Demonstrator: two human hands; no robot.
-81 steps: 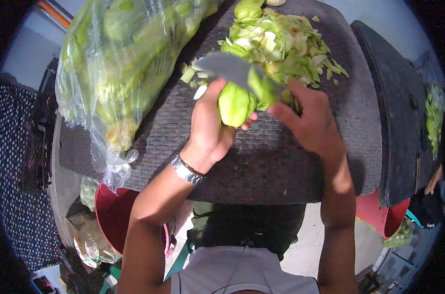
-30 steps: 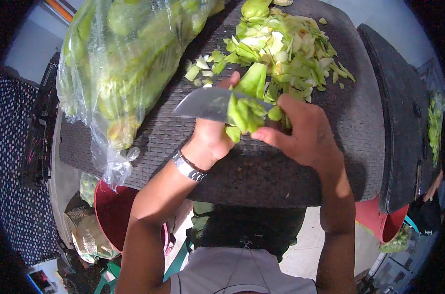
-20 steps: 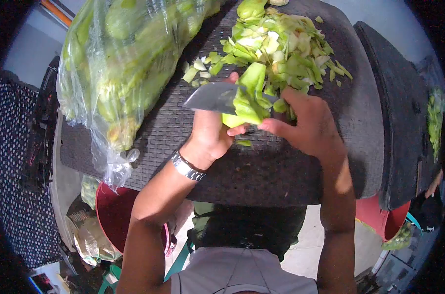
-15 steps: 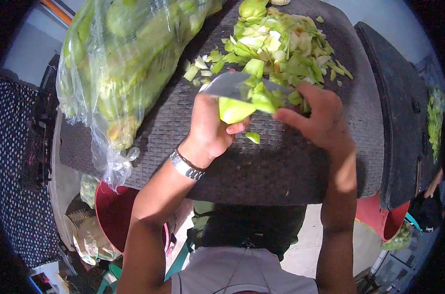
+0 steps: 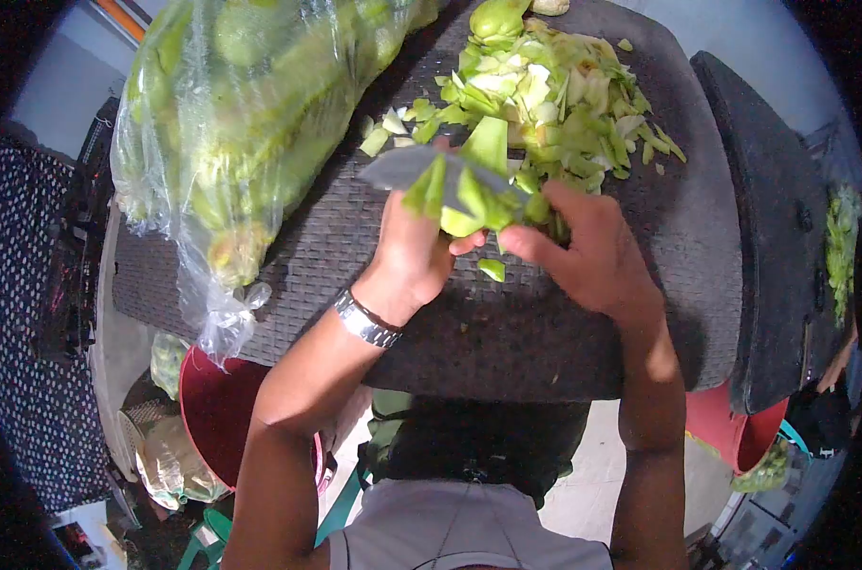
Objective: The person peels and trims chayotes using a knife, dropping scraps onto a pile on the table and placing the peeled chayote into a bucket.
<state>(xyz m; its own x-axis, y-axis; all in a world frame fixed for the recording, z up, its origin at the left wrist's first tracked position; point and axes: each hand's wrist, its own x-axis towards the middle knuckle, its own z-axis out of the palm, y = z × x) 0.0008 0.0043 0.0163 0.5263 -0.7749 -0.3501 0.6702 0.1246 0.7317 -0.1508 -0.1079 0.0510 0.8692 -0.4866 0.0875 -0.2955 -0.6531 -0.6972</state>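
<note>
My left hand (image 5: 412, 245) is closed around a smooth light-green fruit (image 5: 459, 224), whose exact kind I cannot make out. My right hand (image 5: 590, 249) grips a knife (image 5: 393, 171), its broad blade lying across the fruit and pointing left. The handle is mostly hidden by my fingers. Green slices cling to the blade, slightly blurred. Just below, a small green piece (image 5: 492, 270) lies on the dark woven tabletop (image 5: 507, 351). Beyond my hands spreads a heap of green and whitish cut pieces (image 5: 545, 95), with a larger green fruit (image 5: 497, 19) at its far end.
A clear plastic bag (image 5: 250, 133) full of green produce fills the table's left side, knotted at its near end. Red containers (image 5: 217, 408) stand below the table on both sides. A dark chair (image 5: 763, 237) is at the right.
The knife and my right hand have shifted left across the fruit, and the blade reaches further over my left hand. More green slices show on the blade.
</note>
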